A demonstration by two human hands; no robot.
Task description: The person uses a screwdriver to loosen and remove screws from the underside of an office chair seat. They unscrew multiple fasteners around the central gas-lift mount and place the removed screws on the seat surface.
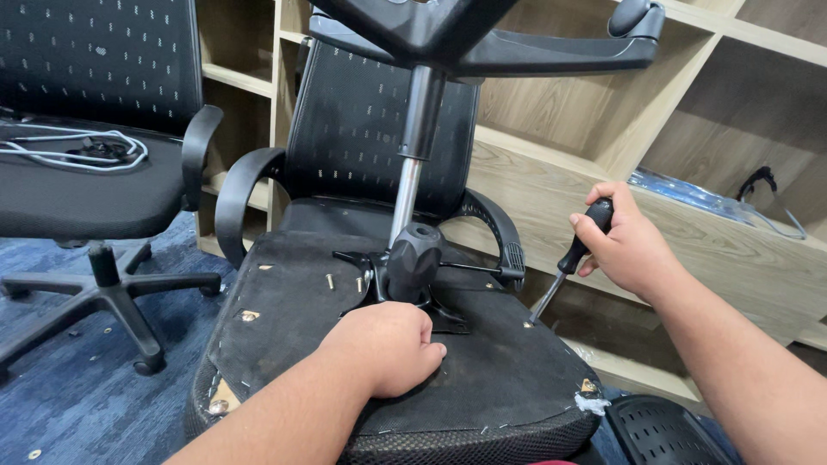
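Note:
An office chair lies upside down in front of me, its black seat underside (pixel 293 319) facing up. From the black mechanism plate (pixel 413 267) at its middle a chrome gas cylinder (pixel 405 194) rises to the black star base (pixel 517 47) near the top edge. My left hand (pixel 383 344) rests fisted on the seat underside just below the mechanism, holding nothing I can see. My right hand (pixel 624 245) grips the black handle of a screwdriver (pixel 568 263); its tip touches the seat bottom at the right, by a screw.
A second black office chair (pixel 95 185) stands upright at the left with a white cable (pixel 77 151) on its seat. Wooden shelving (pixel 603 120) runs behind. Several screws (pixel 330 281) stick up from the seat underside. The floor is blue carpet (pixel 77 396).

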